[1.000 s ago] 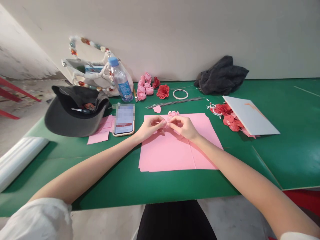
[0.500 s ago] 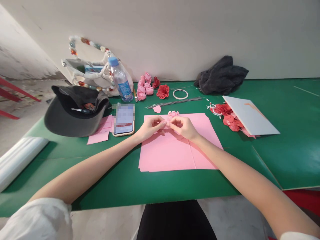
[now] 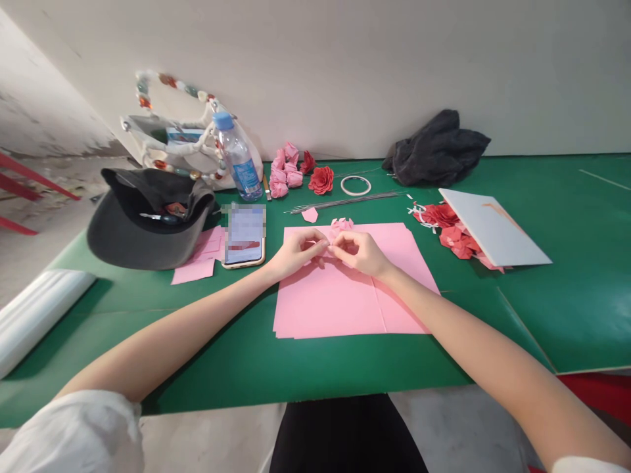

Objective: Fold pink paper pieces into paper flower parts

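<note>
My left hand (image 3: 302, 251) and my right hand (image 3: 359, 253) meet fingertip to fingertip over a stack of pink paper sheets (image 3: 330, 305). Both are closed in a pinch on a small pink paper piece, mostly hidden by the fingers, so its shape is unclear. Just beyond the fingertips, several curled pink paper petals (image 3: 342, 225) lie in a little heap at the stack's far edge. One flat pink paper petal (image 3: 310, 215) rests on the green table behind my left hand.
Behind lie wire stems (image 3: 345, 203), a tape roll (image 3: 355, 186), pink paper flowers (image 3: 286, 174) and a red paper rose (image 3: 321, 180). Leftward are a phone (image 3: 245, 233), bottle (image 3: 241, 161) and cap (image 3: 148, 230). Rightward, a white board (image 3: 497, 230) leans over red paper flowers (image 3: 456, 242).
My fingertips have shifted very slightly around the small pink paper piece. The things on the table have stayed where they were.
</note>
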A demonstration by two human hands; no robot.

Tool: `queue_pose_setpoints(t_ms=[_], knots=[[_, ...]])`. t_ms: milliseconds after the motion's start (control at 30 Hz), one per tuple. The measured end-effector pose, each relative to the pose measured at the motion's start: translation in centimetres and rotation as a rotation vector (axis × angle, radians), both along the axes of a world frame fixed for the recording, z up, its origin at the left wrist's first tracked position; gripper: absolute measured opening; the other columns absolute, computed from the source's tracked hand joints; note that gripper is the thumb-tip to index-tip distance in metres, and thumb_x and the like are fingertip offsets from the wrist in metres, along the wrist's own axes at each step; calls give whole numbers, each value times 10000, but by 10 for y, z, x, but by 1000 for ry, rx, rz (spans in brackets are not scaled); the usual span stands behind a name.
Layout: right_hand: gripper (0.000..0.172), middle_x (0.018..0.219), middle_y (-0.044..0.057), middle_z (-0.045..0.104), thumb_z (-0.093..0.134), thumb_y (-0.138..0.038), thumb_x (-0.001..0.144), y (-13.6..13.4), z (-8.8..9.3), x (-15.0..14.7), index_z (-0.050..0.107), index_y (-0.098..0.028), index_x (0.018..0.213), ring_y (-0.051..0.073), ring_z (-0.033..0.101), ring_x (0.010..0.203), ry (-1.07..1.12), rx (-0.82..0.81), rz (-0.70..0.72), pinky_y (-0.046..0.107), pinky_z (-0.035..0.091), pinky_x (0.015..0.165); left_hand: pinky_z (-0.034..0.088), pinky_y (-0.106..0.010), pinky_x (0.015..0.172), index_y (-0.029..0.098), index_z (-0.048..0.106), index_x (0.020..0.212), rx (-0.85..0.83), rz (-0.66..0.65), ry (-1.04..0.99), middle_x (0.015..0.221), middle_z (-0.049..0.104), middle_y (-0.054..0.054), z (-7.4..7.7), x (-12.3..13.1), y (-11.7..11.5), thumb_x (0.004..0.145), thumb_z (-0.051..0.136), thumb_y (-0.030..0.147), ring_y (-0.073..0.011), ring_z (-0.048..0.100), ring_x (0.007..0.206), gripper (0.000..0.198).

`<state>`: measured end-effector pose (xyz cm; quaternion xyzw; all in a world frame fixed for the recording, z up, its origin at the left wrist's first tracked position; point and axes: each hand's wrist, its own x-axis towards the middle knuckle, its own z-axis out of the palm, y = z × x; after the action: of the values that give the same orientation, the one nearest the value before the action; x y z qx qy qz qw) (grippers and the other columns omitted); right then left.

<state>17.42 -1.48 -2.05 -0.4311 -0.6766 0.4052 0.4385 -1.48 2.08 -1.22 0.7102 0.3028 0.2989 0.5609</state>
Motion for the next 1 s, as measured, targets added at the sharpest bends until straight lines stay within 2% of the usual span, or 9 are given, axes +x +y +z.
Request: queue_pose_setpoints(t_ms=[400, 600, 667, 767, 867, 1000], knots=[[102, 624, -19, 557, 560, -207, 798, -1, 7, 0, 583, -191, 700, 117, 454, 542, -160, 122, 11, 275, 376, 553, 421, -184, 460, 133, 600, 854, -13, 19, 16, 700, 631, -26, 4, -2, -4, 869, 608, 398, -160, 694, 620, 266], [123, 628, -19, 525, 530, -148, 768, 0, 7, 1, 524, -191, 652, 121, 449, 592, -157, 163, -19, 272, 374, 586, 483, -206, 482, 146, 562, 827, -114, 137, -134, 630, 566, 31, 4, -2, -1, 847, 633, 378, -136, 660, 527, 243], [126, 645, -15, 534, 533, -163, 788, 0, 5, 2, 524, -187, 665, 124, 470, 608, -143, 166, -32, 275, 388, 607, 515, -229, 490, 149, 563, 823, -141, 174, -190, 625, 545, 44, 4, -2, 0, 827, 656, 379, -133, 648, 514, 248], [30, 775, 7, 591, 540, -178, 823, -1, 4, 3, 568, -187, 821, 143, 548, 708, -56, 195, -38, 294, 439, 692, 520, -227, 488, 136, 589, 823, -153, 143, -162, 622, 578, 25, 4, -2, 0, 812, 674, 397, -135, 648, 516, 274], [123, 866, 20, 618, 546, -158, 839, -2, 5, 3, 580, -206, 948, 159, 593, 799, 5, 238, 12, 323, 475, 769, 503, -209, 482, 117, 618, 853, -148, 83, -105, 638, 630, -9, 4, -2, -1, 806, 684, 422, -130, 648, 508, 316], [169, 879, 26, 663, 530, -128, 861, -1, 6, 5, 650, -222, 934, 172, 615, 848, -24, 304, 126, 353, 484, 814, 482, -191, 461, 132, 585, 855, -159, 93, -162, 693, 656, -7, 2, -3, 2, 745, 751, 409, -108, 634, 496, 341]])
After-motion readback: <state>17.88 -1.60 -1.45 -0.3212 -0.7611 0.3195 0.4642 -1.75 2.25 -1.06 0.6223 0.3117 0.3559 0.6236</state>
